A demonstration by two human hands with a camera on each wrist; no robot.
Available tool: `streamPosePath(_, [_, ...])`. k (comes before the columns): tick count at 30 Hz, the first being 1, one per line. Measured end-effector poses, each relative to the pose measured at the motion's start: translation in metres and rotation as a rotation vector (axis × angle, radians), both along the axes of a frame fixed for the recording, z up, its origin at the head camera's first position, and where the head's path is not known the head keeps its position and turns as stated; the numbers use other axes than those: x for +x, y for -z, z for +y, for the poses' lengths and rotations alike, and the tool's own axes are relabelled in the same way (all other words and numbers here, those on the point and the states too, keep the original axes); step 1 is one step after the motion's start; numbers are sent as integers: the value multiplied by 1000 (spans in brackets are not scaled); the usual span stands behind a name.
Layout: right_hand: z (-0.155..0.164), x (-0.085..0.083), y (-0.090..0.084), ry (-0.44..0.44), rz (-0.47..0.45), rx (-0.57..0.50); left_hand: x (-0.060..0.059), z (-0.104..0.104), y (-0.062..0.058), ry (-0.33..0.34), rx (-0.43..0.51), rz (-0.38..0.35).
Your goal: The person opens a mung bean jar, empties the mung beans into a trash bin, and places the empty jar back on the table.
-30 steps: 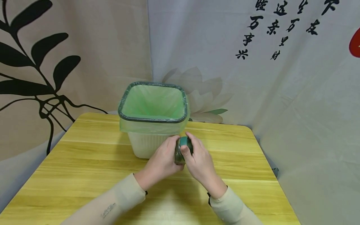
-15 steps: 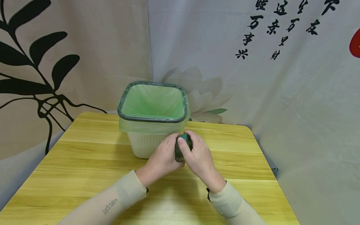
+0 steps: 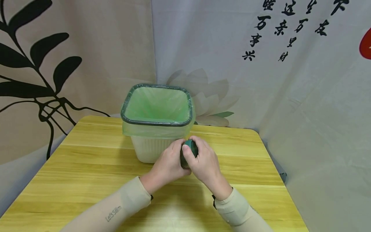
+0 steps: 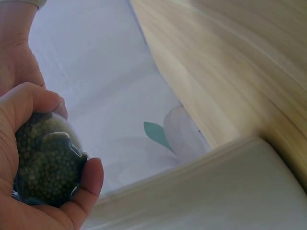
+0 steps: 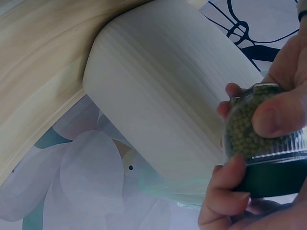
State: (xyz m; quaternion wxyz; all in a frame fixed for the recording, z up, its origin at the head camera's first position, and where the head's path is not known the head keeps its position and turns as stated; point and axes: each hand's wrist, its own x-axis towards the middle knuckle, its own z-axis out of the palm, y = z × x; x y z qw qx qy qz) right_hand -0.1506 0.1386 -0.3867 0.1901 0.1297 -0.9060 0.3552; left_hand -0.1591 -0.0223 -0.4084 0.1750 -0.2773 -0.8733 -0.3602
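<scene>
Centre of frame: left hand (image 3: 168,162) grips clear round plastic jar of small green beans (image 3: 185,158), right hand (image 3: 204,162) fingers curled round its dark green lid (image 3: 192,146), just before white bin with green liner (image 3: 156,124) on yellow wooden table (image 3: 87,167).

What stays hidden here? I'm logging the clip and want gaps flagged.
- Clear jar of green beads, head view: mostly covered by left hand and right hand.
- Dark green lid, right wrist view: cut by the edge; whether it is loosened is unclear.
- Green-lined white bin: bottom unseen.
</scene>
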Motion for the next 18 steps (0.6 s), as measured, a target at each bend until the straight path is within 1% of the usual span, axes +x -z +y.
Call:
streamPosePath(10, [1,1,2,-15,98,-9,2,0,-1,18,22,-18])
streamPosePath(15, [1,1,1,-26,112,-15,3,0,-3,16,34,-25])
streamPosePath(18, [1,1,1,-31,120,-23,3,1,-4,15,40,-45])
